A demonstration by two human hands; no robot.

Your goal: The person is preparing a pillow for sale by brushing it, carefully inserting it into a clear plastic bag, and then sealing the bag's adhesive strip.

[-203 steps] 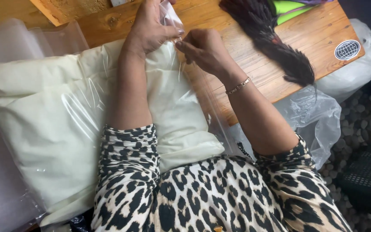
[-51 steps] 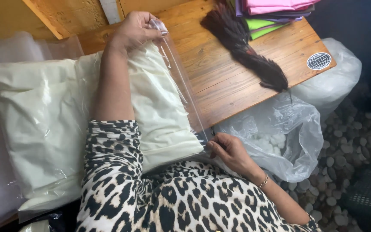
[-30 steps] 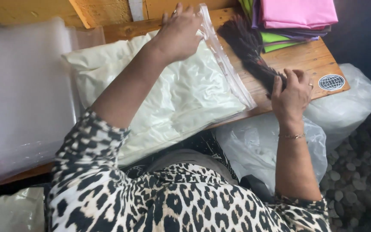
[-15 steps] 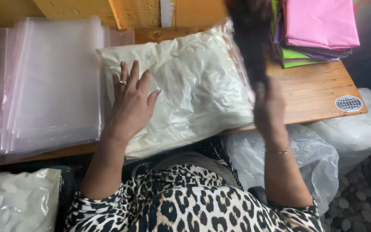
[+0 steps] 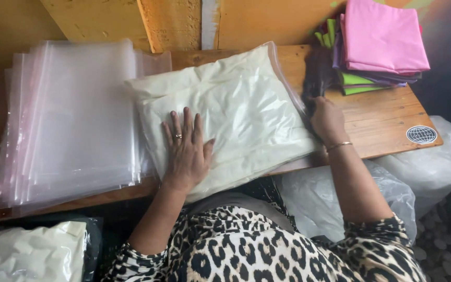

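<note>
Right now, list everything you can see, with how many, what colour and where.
pillow: one, cream, sealed in a clear bag, middle of the table
bags: a stack, count unclear, clear with a pink tint, left of the pillow
feather bundle: one, dark, blurred, at the pillow's right edge
cloths: a folded stack, pink on top, purple and green below, far right corner
sticker: one, round, white, near right table corner
table: one, wooden
plastic sack: clear, below the table's right end
second pillow: one, cream, bagged, bottom left
bracelet: one, gold, right wrist
ring: one, on the left hand
left hand: flat on the pillow
right hand: gripping the feather bundle
</note>
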